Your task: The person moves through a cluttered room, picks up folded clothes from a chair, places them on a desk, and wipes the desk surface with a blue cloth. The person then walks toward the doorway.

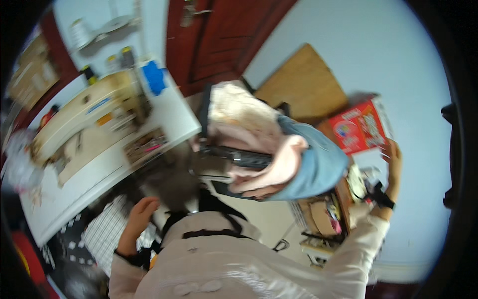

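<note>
My right hand (pixel 394 151) is raised at the right, at the lower right corner of a red printed cardboard box (pixel 358 127). Blur hides whether its fingers grip the box or only touch it. My left hand (pixel 140 213) hangs in the air near the front edge of a white sewing table (pixel 89 179), fingers loosely bent, with nothing visible in it. In front of me, pale pink fabric (pixel 287 157) and blue denim-like fabric (pixel 317 160) lie heaped over a stand whose form is mostly hidden.
A cream industrial sewing machine (pixel 93 108) stands on the table, with thread cones (pixel 127 56) behind it. A wooden board (pixel 304 86) leans by the wall. Beneath the red box, a shelf (pixel 345 205) carries mixed items. Striped fabric (pixel 106 231) lies below the table; a dark red door (pixel 220 41) is ahead.
</note>
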